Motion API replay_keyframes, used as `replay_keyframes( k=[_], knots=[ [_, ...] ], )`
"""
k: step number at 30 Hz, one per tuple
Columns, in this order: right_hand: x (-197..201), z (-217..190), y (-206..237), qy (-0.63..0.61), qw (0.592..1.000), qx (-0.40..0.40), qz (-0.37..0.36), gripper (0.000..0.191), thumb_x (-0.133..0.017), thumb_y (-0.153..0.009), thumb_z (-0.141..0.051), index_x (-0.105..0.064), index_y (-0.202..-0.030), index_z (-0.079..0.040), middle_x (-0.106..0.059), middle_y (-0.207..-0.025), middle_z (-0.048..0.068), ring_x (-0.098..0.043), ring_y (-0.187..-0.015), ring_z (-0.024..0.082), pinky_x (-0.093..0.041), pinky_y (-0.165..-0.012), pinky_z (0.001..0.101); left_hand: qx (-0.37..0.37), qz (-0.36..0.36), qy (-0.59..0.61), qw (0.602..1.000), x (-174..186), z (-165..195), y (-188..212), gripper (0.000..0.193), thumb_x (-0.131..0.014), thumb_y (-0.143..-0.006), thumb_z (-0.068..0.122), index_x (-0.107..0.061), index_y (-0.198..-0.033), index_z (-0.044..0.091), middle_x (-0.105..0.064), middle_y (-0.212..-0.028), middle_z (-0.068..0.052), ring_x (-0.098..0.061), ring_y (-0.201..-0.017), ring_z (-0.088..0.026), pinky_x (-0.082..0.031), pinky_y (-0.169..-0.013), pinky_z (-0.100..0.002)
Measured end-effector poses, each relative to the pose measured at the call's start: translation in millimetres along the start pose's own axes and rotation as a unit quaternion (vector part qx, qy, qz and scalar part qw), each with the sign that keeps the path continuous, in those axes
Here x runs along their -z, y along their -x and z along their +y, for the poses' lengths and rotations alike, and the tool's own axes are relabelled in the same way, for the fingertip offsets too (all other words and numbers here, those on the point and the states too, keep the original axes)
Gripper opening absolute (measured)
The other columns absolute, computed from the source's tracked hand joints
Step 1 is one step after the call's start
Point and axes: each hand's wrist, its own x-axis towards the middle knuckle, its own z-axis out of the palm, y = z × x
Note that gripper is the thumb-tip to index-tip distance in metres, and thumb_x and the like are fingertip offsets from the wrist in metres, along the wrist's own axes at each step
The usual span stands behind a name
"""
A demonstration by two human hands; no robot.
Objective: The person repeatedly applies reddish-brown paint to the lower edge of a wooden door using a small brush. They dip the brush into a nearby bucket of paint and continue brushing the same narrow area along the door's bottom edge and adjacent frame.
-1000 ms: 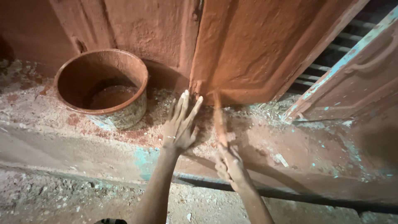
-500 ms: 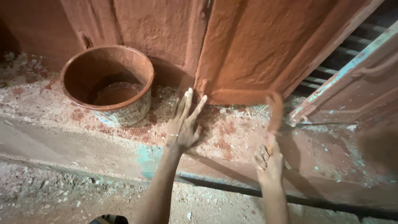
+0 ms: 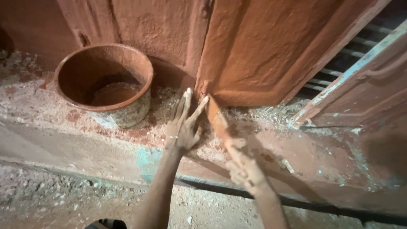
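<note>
Bucket (image 3: 105, 87) sits at far left on the ledge (image 3: 63, 127), a little reddish paint (or wash) in its bottom. Your left hand (image 3: 183, 127) lies flat, fingers spread, beside the door's (image 3: 271, 51) bottom corner. Your right hand (image 3: 246, 171) grips a brush (image 3: 217, 118), its tip at that corner. Door and wall (image 3: 157, 29) already look coated; the speckled ledge remains patchy.

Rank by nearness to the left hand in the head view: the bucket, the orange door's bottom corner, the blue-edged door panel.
From the left hand:
1. Orange door's bottom corner, just above the fingertips.
2. Bucket, to its left.
3. Blue-edged door panel, far right.
</note>
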Motion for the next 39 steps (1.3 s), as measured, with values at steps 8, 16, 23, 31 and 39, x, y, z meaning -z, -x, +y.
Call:
replay_keyframes(
  k=[8, 16, 23, 31, 39],
  knots=[
    [69.3, -32.6, -5.6, -0.123, 0.976, 0.154, 0.095, 0.028, -0.055, -0.107, -0.030, -0.050, -0.082, -0.019, -0.041, -0.054, -0.006, -0.030, -0.033, 0.005, -0.027, -0.032, 0.0225, 0.025, -0.032, 0.000, 0.999, 1.8, 2.5, 0.4, 0.100, -0.075, -0.074, 0.026, -0.023, -0.159, 0.036, -0.010, -0.168, -0.021, -0.019, -0.154, -0.036, -0.017, -0.126, -0.046],
    [71.2, -39.7, -5.2, -0.047, 0.961, 0.172, 0.210, 0.039, -0.053, -0.107, -0.037, -0.041, -0.073, -0.021, -0.037, -0.057, -0.005, -0.028, -0.035, 0.009, -0.026, -0.031, 0.0249, 0.022, -0.024, -0.009, 0.999, 2.1, 1.6, 0.1, 0.098, -0.073, -0.077, 0.023, -0.023, -0.161, 0.038, -0.009, -0.169, -0.021, -0.018, -0.156, -0.037, -0.017, -0.127, -0.045],
    [6.3, -42.9, -21.4, -0.012, 0.938, 0.139, 0.317, 0.021, -0.045, -0.105, -0.035, -0.056, -0.090, -0.026, -0.058, -0.076, -0.015, -0.030, -0.040, 0.005, -0.025, -0.033, 0.0192, 0.021, -0.015, -0.003, 1.000, -0.4, -0.5, 0.4, 0.096, -0.074, -0.077, 0.024, -0.026, -0.159, 0.039, -0.010, -0.169, -0.020, -0.020, -0.155, -0.037, -0.018, -0.127, -0.046],
    [-7.5, -10.3, -12.3, -0.007, 0.999, -0.030, 0.024, 0.027, -0.046, -0.103, -0.028, -0.056, -0.082, -0.012, -0.043, -0.051, -0.004, -0.033, -0.030, 0.004, -0.023, -0.023, 0.0189, 0.026, 0.007, 0.016, 1.000, -1.2, -2.4, -0.3, 0.095, -0.076, -0.074, 0.027, -0.031, -0.157, 0.038, -0.014, -0.167, -0.023, -0.022, -0.153, -0.041, -0.020, -0.126, -0.047],
    [42.1, -41.6, -4.6, -0.114, 0.964, 0.159, 0.182, 0.027, -0.049, -0.106, -0.039, -0.056, -0.092, -0.017, -0.041, -0.055, -0.006, -0.030, -0.033, 0.006, -0.023, -0.027, 0.0211, 0.044, -0.015, 0.012, 0.999, -0.1, 0.8, -0.3, 0.094, -0.075, -0.074, 0.028, -0.030, -0.157, 0.041, -0.012, -0.168, -0.021, -0.021, -0.154, -0.039, -0.021, -0.125, -0.046]
  ],
)
